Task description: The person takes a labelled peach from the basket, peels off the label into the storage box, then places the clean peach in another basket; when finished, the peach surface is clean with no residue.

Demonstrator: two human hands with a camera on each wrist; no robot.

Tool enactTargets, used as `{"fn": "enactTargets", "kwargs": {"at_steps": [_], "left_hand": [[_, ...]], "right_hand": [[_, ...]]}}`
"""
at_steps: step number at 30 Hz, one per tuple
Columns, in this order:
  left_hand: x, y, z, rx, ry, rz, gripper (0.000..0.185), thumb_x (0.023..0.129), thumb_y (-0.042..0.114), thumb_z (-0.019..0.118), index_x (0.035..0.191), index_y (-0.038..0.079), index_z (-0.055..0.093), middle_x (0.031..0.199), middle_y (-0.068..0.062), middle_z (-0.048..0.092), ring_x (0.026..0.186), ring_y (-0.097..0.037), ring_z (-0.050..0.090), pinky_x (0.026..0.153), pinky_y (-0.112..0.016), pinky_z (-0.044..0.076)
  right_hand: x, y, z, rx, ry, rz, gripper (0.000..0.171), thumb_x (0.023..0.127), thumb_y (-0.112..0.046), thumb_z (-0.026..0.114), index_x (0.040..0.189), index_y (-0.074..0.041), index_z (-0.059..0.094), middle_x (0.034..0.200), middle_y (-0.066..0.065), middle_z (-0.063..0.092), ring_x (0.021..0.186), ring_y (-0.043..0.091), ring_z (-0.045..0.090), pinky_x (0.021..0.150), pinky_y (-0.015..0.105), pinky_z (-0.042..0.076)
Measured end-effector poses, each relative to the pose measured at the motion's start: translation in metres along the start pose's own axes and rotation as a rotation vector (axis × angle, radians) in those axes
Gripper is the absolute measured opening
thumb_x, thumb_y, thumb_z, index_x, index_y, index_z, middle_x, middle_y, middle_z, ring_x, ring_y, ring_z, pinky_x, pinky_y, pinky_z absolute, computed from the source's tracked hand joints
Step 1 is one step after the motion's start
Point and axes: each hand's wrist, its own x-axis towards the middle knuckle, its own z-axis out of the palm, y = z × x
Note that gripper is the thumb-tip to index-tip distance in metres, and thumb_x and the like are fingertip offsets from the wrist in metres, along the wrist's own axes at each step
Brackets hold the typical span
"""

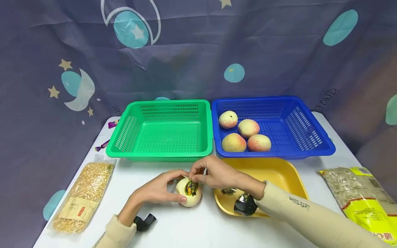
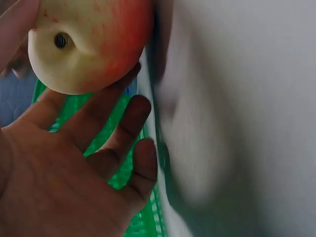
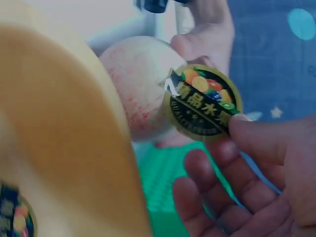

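My left hand (image 1: pixel 156 188) holds a pale peach (image 1: pixel 191 200) low over the white table, thumb on the near side and fingers around the far side. In the left wrist view, the peach (image 2: pixel 94 44) shows a red blush and a small dark pit at one end. My right hand (image 1: pixel 214 172) pinches the edge of a round black-and-gold fruit sticker (image 1: pixel 191 188) between thumb and forefinger. Seen from the right wrist, the sticker (image 3: pixel 202 103) overlaps the side of the peach, its printed face with fruit pictures turned to the camera.
A yellow tray (image 1: pixel 276 168) under my right forearm contains stickers (image 1: pixel 228 191). Behind stand a green basket (image 1: pixel 159 155) and a blue basket (image 1: pixel 310 151) with several peaches (image 1: pixel 234 143). A corn kernel bag (image 1: pixel 83 196) lies left, another bag (image 1: pixel 359 196) right, wrapped candies (image 1: pixel 102 146) back left.
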Motion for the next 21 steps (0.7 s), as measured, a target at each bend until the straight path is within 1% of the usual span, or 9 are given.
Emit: {"fn": "enactTargets", "kwargs": {"at_steps": [3,6,11,13,16,18,20,21], "left_hand": [[0.0,-0.002,-0.003,-0.041,-0.027,-0.025,0.055,0.084,0.032,0.084,0.133,0.025,0.059,0.126,0.004,0.068,0.116,-0.014,0.064,0.103,-0.038,0.047],[0.001,-0.003,-0.006,-0.059,-0.055,-0.044,0.057,0.083,0.032,0.084,0.133,0.023,0.058,0.125,0.002,0.069,0.116,-0.015,0.065,0.103,-0.039,0.046],[0.001,-0.002,-0.01,-0.053,-0.08,-0.059,0.058,0.084,0.034,0.084,0.134,0.024,0.057,0.125,0.002,0.071,0.116,-0.015,0.065,0.103,-0.045,0.045],[0.0,-0.001,-0.011,-0.048,-0.084,-0.061,0.058,0.084,0.034,0.084,0.134,0.024,0.057,0.125,0.002,0.07,0.116,-0.015,0.064,0.101,-0.045,0.045],[0.0,-0.001,-0.012,-0.043,-0.092,-0.058,0.058,0.085,0.035,0.083,0.134,0.024,0.056,0.126,0.002,0.07,0.117,-0.016,0.064,0.098,-0.044,0.045],[0.001,-0.001,-0.012,-0.045,-0.098,-0.055,0.057,0.085,0.035,0.083,0.135,0.024,0.056,0.128,0.002,0.069,0.118,-0.017,0.063,0.098,-0.045,0.044],[0.002,-0.001,-0.012,-0.048,-0.103,-0.053,0.058,0.085,0.034,0.083,0.135,0.024,0.056,0.128,0.002,0.069,0.119,-0.018,0.063,0.098,-0.046,0.044],[0.003,-0.001,-0.012,-0.049,-0.105,-0.052,0.058,0.085,0.035,0.083,0.135,0.025,0.056,0.128,0.002,0.068,0.119,-0.018,0.063,0.098,-0.046,0.044]], "right_hand": [[-0.009,-0.005,-0.014,0.027,0.066,0.014,0.01,0.096,-0.007,0.068,0.093,-0.013,0.076,0.086,-0.003,0.075,0.071,0.002,0.057,0.065,0.021,0.052],[-0.026,-0.008,-0.034,0.057,0.134,0.046,0.009,0.096,-0.006,0.068,0.097,-0.011,0.076,0.086,-0.001,0.074,0.072,0.006,0.059,0.066,0.021,0.052],[-0.067,0.003,-0.067,0.056,0.203,0.141,0.012,0.096,-0.004,0.068,0.104,-0.006,0.076,0.089,0.001,0.075,0.075,0.006,0.063,0.069,0.021,0.054],[-0.086,0.011,-0.076,0.042,0.228,0.201,0.013,0.096,-0.005,0.069,0.107,-0.005,0.076,0.088,0.001,0.074,0.075,0.007,0.064,0.069,0.022,0.055],[-0.113,0.023,-0.085,0.044,0.258,0.3,0.016,0.095,-0.005,0.068,0.109,-0.003,0.075,0.088,0.003,0.074,0.077,0.01,0.066,0.07,0.022,0.056],[-0.129,0.031,-0.088,0.042,0.259,0.361,0.015,0.095,-0.005,0.068,0.109,-0.003,0.075,0.089,0.004,0.073,0.076,0.011,0.065,0.069,0.022,0.055],[-0.142,0.039,-0.087,0.048,0.245,0.39,0.015,0.095,-0.005,0.068,0.109,-0.002,0.074,0.09,0.005,0.073,0.077,0.012,0.066,0.069,0.022,0.055],[-0.146,0.043,-0.087,0.041,0.232,0.388,0.015,0.095,-0.005,0.067,0.109,-0.001,0.073,0.09,0.005,0.073,0.077,0.012,0.066,0.069,0.022,0.054]]}}
